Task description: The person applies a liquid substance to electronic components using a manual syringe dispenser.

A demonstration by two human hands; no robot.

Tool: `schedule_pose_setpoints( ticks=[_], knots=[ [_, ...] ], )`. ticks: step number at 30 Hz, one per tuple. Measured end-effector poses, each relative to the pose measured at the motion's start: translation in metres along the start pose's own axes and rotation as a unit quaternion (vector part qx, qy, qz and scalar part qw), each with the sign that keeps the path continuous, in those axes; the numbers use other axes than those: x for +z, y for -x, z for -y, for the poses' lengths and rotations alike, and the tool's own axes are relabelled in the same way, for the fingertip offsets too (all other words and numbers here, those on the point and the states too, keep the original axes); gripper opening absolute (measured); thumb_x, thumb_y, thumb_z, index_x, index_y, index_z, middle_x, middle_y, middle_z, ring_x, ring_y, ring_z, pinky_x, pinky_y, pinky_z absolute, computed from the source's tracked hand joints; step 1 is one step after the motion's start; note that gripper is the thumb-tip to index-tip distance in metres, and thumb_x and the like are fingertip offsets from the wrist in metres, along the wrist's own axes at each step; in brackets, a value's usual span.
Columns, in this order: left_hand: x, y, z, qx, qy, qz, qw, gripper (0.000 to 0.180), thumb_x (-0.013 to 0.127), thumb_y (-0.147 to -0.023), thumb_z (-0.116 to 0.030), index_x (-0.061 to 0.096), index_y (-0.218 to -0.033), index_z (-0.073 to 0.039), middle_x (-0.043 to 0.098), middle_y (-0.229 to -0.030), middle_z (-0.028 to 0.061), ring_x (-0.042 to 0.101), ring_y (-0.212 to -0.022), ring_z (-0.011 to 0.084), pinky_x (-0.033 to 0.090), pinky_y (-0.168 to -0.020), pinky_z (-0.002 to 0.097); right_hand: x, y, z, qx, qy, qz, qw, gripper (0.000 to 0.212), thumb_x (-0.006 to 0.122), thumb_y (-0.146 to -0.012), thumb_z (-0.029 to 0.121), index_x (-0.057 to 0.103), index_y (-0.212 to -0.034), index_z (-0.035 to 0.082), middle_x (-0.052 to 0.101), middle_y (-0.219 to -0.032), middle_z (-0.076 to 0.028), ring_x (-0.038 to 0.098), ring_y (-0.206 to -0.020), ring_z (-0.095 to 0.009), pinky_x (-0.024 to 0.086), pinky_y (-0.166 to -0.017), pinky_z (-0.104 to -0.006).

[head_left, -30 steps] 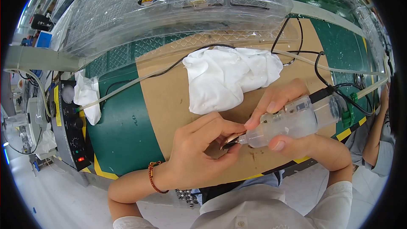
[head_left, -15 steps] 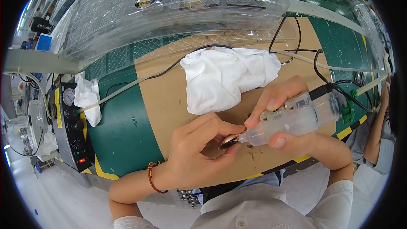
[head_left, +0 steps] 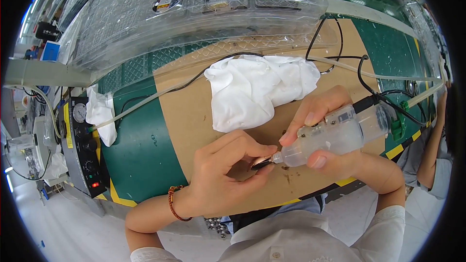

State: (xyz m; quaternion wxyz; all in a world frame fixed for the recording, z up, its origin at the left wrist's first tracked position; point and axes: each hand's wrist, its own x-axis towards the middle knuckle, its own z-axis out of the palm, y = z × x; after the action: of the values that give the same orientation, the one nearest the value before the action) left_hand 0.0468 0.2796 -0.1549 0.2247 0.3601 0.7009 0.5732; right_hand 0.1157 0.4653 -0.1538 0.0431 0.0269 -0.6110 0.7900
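Note:
My right hand (head_left: pixel 324 131) is closed round a glue dispensing syringe (head_left: pixel 335 138), a thick translucent barrel with a green clamp (head_left: pixel 399 124) at its back end. It lies nearly level, its tip pointing left. Between the thumb and fingers of my left hand (head_left: pixel 225 167) is a small round part (head_left: pixel 262 162), dark with a copper-coloured edge. The syringe's tip meets or nearly touches this part; my fingers partly cover the spot. Behind both hands a crumpled white cloth (head_left: pixel 257 90) rests on brown cardboard (head_left: pixel 182 116).
Stacked clear plastic trays (head_left: pixel 208 24) holding small round parts stand at the back. To the left is a black dispenser controller (head_left: pixel 85 145) with a gauge and red light, beside another white cloth (head_left: pixel 100 114). A hose (head_left: pixel 141 102) and black cables cross the green bench. Another person's arm (head_left: pixel 433 150) shows at far right.
The small round part has turned slightly in my left fingers, showing more of its dark face. My right hand and the syringe hold almost the same place.

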Motion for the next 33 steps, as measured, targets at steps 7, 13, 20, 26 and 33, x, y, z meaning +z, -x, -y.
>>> schedule_pose_setpoints(
  ticks=[7, 13, 20, 26, 33],
  knots=[
    [0.0, 0.0, 0.003, -0.002, 0.001, 0.009, 1.0, 0.025, 0.068, -0.066, 0.008, 0.062, -0.089, 0.001, 0.057, -0.078, 0.0068, 0.058, -0.066, 0.0124, 0.049, -0.054, 0.0221, 0.0, 0.0, 0.003, 0.022, -0.005, -0.016, 1.0, 0.046, 0.068, -0.074, 0.029, 0.033, -0.098, 0.011, 0.056, -0.083, -0.016, 0.059, -0.075, -0.017, 0.048, -0.064, -0.0258],
    [0.003, 0.0, 0.006, 0.036, 0.031, -0.028, 0.998, 0.023, 0.068, -0.066, 0.008, 0.062, -0.087, 0.001, 0.061, -0.082, 0.0091, 0.059, -0.068, 0.0131, 0.049, -0.055, 0.0226, -0.001, 0.0, 0.002, 0.025, -0.002, -0.018, 1.0, 0.046, 0.068, -0.074, 0.03, 0.033, -0.098, 0.011, 0.057, -0.083, -0.016, 0.058, -0.074, -0.017, 0.047, -0.064, -0.0255],
    [0.006, 0.007, 0.009, 0.001, 0.066, -0.041, 0.997, 0.023, 0.069, -0.066, 0.007, 0.06, -0.087, 0.003, 0.064, -0.084, 0.0104, 0.063, -0.072, 0.0131, 0.051, -0.058, 0.0215, -0.002, 0.0, 0.0, 0.001, 0.006, -0.03, 1.0, 0.047, 0.069, -0.073, 0.03, 0.033, -0.098, 0.011, 0.057, -0.084, -0.015, 0.058, -0.074, -0.017, 0.048, -0.064, -0.0259],
    [0.005, 0.008, 0.004, -0.045, 0.075, -0.04, 0.995, 0.026, 0.07, -0.065, 0.006, 0.059, -0.089, 0.004, 0.063, -0.085, 0.0089, 0.064, -0.073, 0.0129, 0.053, -0.062, 0.0222, -0.003, 0.0, 0.002, 0.0, 0.01, -0.023, 1.0, 0.047, 0.07, -0.073, 0.029, 0.034, -0.098, 0.011, 0.057, -0.084, -0.015, 0.059, -0.075, -0.018, 0.049, -0.065, -0.0271],
    [0.003, 0.005, 0.001, -0.054, 0.074, -0.029, 0.995, 0.031, 0.069, -0.066, 0.006, 0.059, -0.095, 0.004, 0.062, -0.087, 0.0084, 0.064, -0.075, 0.0134, 0.055, -0.064, 0.0224, -0.008, 0.002, 0.002, -0.023, 0.03, 0.029, 0.999, 0.049, 0.072, -0.072, 0.026, 0.034, -0.098, 0.012, 0.056, -0.086, -0.016, 0.059, -0.076, -0.019, 0.049, -0.066, -0.0282]
  ],
)
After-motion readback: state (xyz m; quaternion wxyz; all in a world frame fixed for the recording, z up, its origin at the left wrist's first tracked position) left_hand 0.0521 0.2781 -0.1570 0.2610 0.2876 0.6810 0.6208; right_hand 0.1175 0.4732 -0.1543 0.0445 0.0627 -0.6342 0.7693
